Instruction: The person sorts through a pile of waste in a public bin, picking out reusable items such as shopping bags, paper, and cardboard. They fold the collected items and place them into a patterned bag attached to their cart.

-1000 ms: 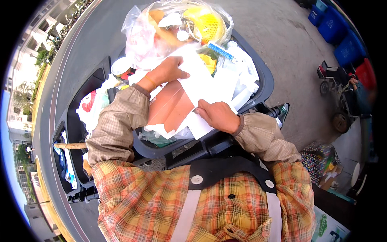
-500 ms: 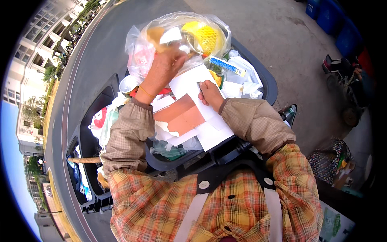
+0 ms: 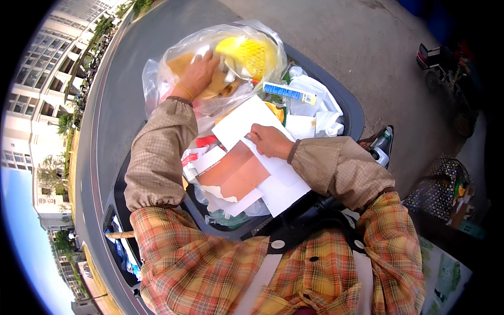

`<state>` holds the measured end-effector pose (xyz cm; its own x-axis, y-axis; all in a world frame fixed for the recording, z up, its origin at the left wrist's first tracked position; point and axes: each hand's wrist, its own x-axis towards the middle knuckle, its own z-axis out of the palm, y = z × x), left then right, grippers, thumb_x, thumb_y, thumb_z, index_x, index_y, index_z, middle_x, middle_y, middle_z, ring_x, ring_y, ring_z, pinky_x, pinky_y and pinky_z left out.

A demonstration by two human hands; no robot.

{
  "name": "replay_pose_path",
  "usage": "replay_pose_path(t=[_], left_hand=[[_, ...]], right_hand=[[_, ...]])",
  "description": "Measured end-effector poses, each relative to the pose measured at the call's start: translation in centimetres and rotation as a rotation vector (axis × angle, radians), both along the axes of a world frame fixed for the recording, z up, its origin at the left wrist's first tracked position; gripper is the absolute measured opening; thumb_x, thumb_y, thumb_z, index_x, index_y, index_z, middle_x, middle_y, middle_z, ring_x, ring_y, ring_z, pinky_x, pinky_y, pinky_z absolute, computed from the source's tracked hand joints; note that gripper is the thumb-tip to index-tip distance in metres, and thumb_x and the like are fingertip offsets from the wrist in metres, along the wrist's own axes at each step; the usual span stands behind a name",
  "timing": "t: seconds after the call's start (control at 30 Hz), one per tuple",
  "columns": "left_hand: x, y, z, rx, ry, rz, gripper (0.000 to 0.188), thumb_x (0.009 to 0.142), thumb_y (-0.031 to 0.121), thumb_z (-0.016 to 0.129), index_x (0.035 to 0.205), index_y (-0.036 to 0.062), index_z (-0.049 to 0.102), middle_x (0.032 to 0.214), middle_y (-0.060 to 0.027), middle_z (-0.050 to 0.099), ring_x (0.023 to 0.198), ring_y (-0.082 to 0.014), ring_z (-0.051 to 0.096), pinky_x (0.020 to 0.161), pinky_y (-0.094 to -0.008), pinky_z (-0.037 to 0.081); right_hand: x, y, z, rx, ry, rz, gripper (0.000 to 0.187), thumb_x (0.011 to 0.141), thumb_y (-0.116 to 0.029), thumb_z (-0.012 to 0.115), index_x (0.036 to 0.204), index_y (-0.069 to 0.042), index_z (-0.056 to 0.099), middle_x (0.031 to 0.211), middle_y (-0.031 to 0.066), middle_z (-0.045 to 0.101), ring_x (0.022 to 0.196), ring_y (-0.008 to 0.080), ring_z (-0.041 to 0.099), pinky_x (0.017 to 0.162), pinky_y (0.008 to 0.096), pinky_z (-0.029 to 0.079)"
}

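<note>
My right hand [image 3: 270, 140] is closed on a stack of white paper sheets [image 3: 286, 191], with a brown-orange printed panel [image 3: 236, 170] and a torn white patch among them. Up and left, my left hand [image 3: 197, 77] reaches into the mouth of a clear plastic bag [image 3: 157, 79]. Its fingertips are blurred beside something white, so their grip is unclear. Inside this bag lie a yellow foam net [image 3: 247, 55] and brownish scraps. All this rests on top of a dark, full bin [image 3: 352, 105].
A blue-and-white flat box [image 3: 289, 92] and white plastic bags [image 3: 315, 100] lie at the bin's right. Another dark bin with a wooden stick [image 3: 121, 234] stands at left. A parked cart [image 3: 441, 63] and a patterned bag [image 3: 441, 184] are on the right.
My left hand has moved left and deeper into the clear bag. My right hand stays on the papers. The view has shifted, and a white piece near my left hand no longer shows.
</note>
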<state>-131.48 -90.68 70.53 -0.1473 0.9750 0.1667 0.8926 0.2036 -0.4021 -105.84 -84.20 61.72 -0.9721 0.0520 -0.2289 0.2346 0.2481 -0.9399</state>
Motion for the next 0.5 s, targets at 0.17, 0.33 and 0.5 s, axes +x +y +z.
replay_pose_path(t=[0.17,0.33,0.5], left_hand=[[-1.2,-1.1,0.7,0.148,-0.176,0.195,0.026,0.073,0.004,0.055,0.098,0.0061,0.051,0.098,-0.0171,0.048,0.087,-0.0366,0.052,0.070,-0.0423,0.046],[1.9,-3.0,4.5,0.723,-0.371,0.258,0.038,0.066,0.021,0.070,0.093,0.0032,0.051,0.093,-0.0147,0.050,0.079,-0.0305,0.053,0.069,-0.0350,0.045],[10.7,-6.6,9.9,0.862,-0.487,0.344,0.035,0.069,0.024,0.067,0.094,0.0033,0.056,0.092,-0.0092,0.058,0.080,-0.0195,0.056,0.073,-0.0299,0.045]], right_hand=[[0.2,0.3,0.3,0.170,0.102,0.057,0.024,0.092,-0.026,0.042,0.088,-0.004,0.048,0.062,0.0110,0.058,0.050,0.0251,0.056,0.052,0.0380,0.044],[-0.3,-1.0,-2.1,0.372,0.363,0.075,0.022,0.090,-0.026,0.043,0.090,-0.004,0.049,0.071,0.0166,0.060,0.070,0.0350,0.059,0.061,0.0459,0.043],[-1.2,0.0,-2.3,0.393,0.486,-0.028,0.023,0.090,-0.026,0.044,0.090,-0.004,0.048,0.072,0.0175,0.060,0.072,0.0368,0.058,0.062,0.0472,0.043]])
